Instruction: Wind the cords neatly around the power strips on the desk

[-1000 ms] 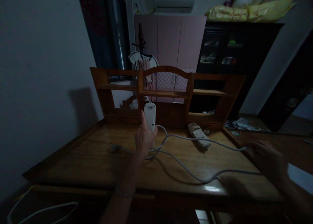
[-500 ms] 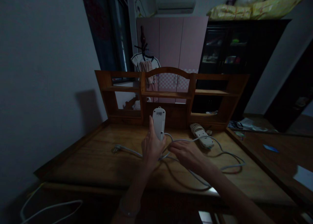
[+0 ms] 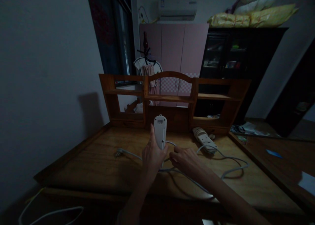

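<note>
My left hand [image 3: 152,154] grips a white power strip [image 3: 160,130] and holds it upright above the wooden desk [image 3: 98,159]. Its white cord [image 3: 231,164] trails in loops across the desk to a plug [image 3: 119,151] lying at the left. My right hand [image 3: 185,159] is just right of the left one, fingers curled on the cord close to the strip's base. A second white power strip [image 3: 204,139] lies flat at the back right of the desk.
A wooden shelf unit [image 3: 172,97] stands along the desk's back edge. Behind are a pink wardrobe [image 3: 174,48], a dark cabinet [image 3: 228,57] and hanging clothes [image 3: 147,69]. A dark table [image 3: 283,159] with papers adjoins on the right. A white cable [image 3: 49,213] loops at the lower left.
My right hand came in from the far right to the cord beside my left hand, drawing the cord's loops closer. The left hand kept the strip upright.
</note>
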Motion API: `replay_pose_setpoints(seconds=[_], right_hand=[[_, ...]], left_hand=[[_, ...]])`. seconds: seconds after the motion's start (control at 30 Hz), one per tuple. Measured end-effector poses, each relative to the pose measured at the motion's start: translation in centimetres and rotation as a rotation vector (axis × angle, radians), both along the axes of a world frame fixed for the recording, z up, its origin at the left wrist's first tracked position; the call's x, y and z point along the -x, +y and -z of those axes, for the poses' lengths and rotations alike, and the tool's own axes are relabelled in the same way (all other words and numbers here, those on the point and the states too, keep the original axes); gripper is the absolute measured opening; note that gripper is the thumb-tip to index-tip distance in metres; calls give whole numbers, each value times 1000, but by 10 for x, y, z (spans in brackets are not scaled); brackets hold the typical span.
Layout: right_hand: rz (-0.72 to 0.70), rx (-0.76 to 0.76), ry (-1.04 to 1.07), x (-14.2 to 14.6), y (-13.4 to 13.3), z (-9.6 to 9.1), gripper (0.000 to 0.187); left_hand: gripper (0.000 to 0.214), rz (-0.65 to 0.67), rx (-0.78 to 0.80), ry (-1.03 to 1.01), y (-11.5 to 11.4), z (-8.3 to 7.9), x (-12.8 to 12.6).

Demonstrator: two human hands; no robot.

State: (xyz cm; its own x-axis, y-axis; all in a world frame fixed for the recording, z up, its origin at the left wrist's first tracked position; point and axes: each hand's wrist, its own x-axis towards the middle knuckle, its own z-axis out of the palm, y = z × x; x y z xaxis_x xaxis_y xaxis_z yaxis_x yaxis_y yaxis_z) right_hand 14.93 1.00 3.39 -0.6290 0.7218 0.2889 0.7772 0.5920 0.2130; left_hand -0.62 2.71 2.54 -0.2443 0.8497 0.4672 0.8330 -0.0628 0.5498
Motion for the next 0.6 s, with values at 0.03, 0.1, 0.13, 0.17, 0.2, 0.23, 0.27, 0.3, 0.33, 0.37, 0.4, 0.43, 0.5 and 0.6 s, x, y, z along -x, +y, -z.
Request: replay_pose_setpoints(seconds=[0.03,0.1,0.13,0.17,0.2,0.23,0.27,0.3,0.33,0.37,0.4,0.43,0.5,0.6], right_hand=[[-1,3,43,-1,-3,-3,11],[1,8,142,-5,-7,-8,16],[10,3,193,-7,-9,-9,17],[24,-11,239,-10,-10,-11,19],[46,-37,288,-13,-10,-13,20],[70,-74,343,-17,-10,-15,21],[95,-116,397,-22,-10,-17,21],[115,-158,450,-28,-11,-21,20],[128,-196,498,-34,-11,-25,20],[134,-225,543,-40,-13,-29,19],[137,-244,585,-47,-15,-34,19],[139,-263,626,-54,-17,-39,19],[164,-323,708,-69,-22,-46,21],[286,-433,833,-93,-26,-50,25]], left_hand=[[100,-6,11,-5,0,1,0],[101,-6,14,-8,-2,3,0],[101,-3,6,-2,-2,4,0],[101,-3,-4,8,-3,4,0],[101,-5,-9,24,-3,5,2],[100,-11,-7,41,-3,6,4],[99,-22,1,55,-2,9,7],[99,-38,14,61,0,11,11],[98,-55,26,62,2,15,16],[98,-72,31,58,5,19,21],[98,-86,29,54,8,23,26],[98,-96,24,51,11,27,31],[98,-109,20,44,17,34,39],[98,-116,38,26,24,41,46]])
